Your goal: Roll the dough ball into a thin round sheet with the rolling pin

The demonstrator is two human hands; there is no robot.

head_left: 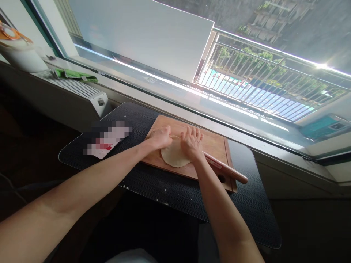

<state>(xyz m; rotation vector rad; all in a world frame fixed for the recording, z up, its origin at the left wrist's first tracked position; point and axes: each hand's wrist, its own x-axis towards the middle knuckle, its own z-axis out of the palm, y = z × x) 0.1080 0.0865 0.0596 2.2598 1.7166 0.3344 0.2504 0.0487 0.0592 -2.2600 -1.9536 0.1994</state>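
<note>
A flat, pale round of dough [174, 155] lies on a wooden cutting board [214, 140]. My left hand [162, 138] is closed at the dough's upper left edge, fingers curled in with that edge at them. Stretched out flat, my right hand [192, 141] rests at the dough's upper right side, its fingers pointing away from me. A rolling pin [226, 168] lies slantwise on the board to the right of my right wrist, one end jutting past the board's edge. Part of the pin is hidden behind that wrist.
The board sits on a dark folding-style table [153, 182] with white crumbs near its front edge. A blurred pinkish packet [109, 140] lies on the left. Beyond stand a radiator [74, 86] with a green cloth [75, 75], a white bucket [23, 56], and a window with a railing.
</note>
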